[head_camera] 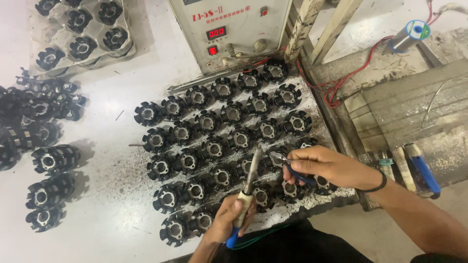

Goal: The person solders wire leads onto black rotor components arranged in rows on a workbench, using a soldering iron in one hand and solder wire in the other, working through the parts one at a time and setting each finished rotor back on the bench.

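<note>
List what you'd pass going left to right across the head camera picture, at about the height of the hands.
Stacks of black wound coil parts → grid of the same parts laid out flat → left hand holding a soldering iron → right hand holding blue-handled pliers → blue-handled tool on the side bench.

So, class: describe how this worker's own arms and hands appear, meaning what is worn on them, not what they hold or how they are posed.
Both forearms are bare, with no sleeves showing, and both hands are ungloved. The right hand has a thin black band around its wrist. The left hand shows no band, ring or watch, though its wrist sits near the picture's lower edge, so little of that arm is visible.
</note>
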### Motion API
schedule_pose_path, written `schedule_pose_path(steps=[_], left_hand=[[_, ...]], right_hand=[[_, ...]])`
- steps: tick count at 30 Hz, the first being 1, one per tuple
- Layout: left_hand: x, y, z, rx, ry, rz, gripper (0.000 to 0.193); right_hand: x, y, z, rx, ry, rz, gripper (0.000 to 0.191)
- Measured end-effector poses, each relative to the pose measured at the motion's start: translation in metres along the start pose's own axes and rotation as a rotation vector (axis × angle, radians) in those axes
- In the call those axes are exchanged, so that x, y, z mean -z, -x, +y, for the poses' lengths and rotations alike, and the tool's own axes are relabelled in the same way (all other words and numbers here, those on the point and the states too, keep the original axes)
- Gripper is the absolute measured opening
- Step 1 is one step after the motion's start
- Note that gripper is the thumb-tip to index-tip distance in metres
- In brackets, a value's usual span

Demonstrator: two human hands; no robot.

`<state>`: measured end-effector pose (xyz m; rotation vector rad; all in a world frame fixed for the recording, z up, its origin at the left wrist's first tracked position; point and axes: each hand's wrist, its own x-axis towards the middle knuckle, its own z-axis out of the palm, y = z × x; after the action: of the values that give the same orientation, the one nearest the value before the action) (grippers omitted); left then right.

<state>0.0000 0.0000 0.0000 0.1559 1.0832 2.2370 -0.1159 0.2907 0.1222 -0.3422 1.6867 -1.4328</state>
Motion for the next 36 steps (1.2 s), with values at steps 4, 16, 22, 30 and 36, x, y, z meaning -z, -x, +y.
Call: schedule_pose_path(steps=[4,16,22,30,36], left_hand=[[-0.002,0.004,0.002,0.029,0.002,-0.028,0.063],[0.011,0.01,0.023,0.054,-0.26,-0.018,0.054],[0.013,0.005,0.021,0.107,-0.346,0.059,0.056],[0.015,0.003,0.013,0.116,-0.268,0.097,0.055],[0.015,0.002,0.015,0.08,-0.303,0.065,0.056]], right_hand=[[0.001,-0.004,-0.004,-0.024,0.01,-0.033,0.046],[0.002,-0.013,-0.011,-0.207,0.092,0.05,0.04],[-0.026,-0.014,-0.016,0.282,1.005,0.351,0.022],[-0.037,-0.014,-0.021,0.273,1.018,0.455,0.023],[-0.044,-0.014,-0.019,0.273,1.121,0.491,0.025]])
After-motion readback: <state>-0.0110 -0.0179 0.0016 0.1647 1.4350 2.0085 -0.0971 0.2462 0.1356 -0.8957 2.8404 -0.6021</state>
